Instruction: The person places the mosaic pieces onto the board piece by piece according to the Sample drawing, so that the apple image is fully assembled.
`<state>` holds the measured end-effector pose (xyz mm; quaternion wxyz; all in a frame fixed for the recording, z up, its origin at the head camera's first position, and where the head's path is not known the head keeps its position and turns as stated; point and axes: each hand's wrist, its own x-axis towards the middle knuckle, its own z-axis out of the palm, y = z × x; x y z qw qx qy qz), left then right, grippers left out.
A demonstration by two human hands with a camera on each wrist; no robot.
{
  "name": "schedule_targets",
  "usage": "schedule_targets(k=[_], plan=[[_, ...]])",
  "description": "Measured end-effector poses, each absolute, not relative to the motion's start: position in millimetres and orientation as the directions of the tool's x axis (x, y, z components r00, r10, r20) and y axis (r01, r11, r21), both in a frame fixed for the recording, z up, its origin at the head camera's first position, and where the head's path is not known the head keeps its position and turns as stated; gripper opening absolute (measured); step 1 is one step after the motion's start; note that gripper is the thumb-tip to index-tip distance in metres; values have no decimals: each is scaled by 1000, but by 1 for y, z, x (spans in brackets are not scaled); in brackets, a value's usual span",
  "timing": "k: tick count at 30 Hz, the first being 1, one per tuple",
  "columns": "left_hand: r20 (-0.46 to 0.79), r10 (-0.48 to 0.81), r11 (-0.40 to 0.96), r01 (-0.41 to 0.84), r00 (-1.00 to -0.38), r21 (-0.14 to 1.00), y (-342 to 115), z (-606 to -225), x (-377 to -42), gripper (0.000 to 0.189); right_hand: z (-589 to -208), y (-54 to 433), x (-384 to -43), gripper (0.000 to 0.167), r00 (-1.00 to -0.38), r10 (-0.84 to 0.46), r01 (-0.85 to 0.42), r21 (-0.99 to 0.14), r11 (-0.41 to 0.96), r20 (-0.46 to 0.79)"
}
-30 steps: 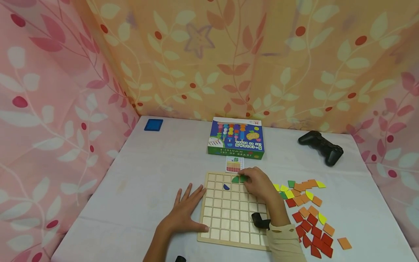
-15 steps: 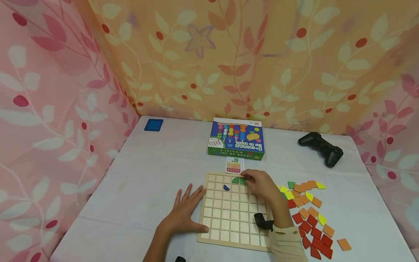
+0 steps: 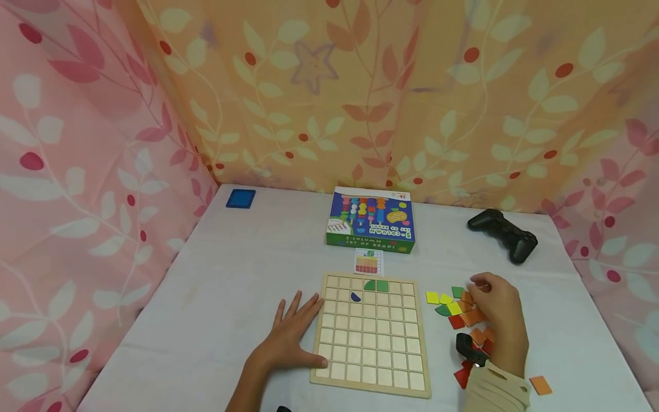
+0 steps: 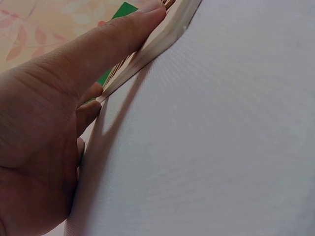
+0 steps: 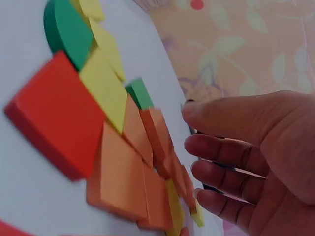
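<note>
Well, at the far left a pink leaf-patterned curtain hangs beside the white table, with a dark blue square lying at the table's upper left corner. In the lower middle, the left hand is spread wide, fingertips at the left edge of a pale wooden grid board and thumb resting on its lower left corner; the left wrist view shows that thumb over the rim.

The board lies flat just right of the hand. In its second row sits a small dark blue piece, tilted; in the top row, a green rounded piece and a green square lie side by side. Just above the board is a small printed card, and above that a blue and green box.

Right of the board, yellow pieces, a red piece and orange pieces are scattered, some overlapping. Over them is the right hand, its fingers loosely bent; the right wrist view shows the thumb and fingertips beside the heap. Farther right are a black game controller, above, and a lone orange tile, below.
</note>
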<state>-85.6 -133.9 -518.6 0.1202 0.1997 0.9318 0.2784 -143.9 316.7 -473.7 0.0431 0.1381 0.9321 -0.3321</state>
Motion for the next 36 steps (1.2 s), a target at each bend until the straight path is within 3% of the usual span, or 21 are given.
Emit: schedule_targets(k=[9,15,21,28,36], plan=[[-111,435,760,298,-894,578,-133,-519,-85,125,-485,318,-147,56,-951,255,308,-505,806,-173],[-115,433,765,297,-894,571,-132,-520,-85,125,-483,303,-156,42,-930,319,368,-478,798,-183],[-120,430,766,292,-895,572,-132,-519,-85,126,-482,292,-159,31,-951,286,307,-475,825,-117],[-120,438,763,297,-891,574,-133,-520,-84,126,-481,288,-157,20,-961,256,265,-583,768,-100],[-97,447,748,312,-889,586,-133,-516,-84,125,-481,272,-163,22,-965,238,250,-673,696,-112]])
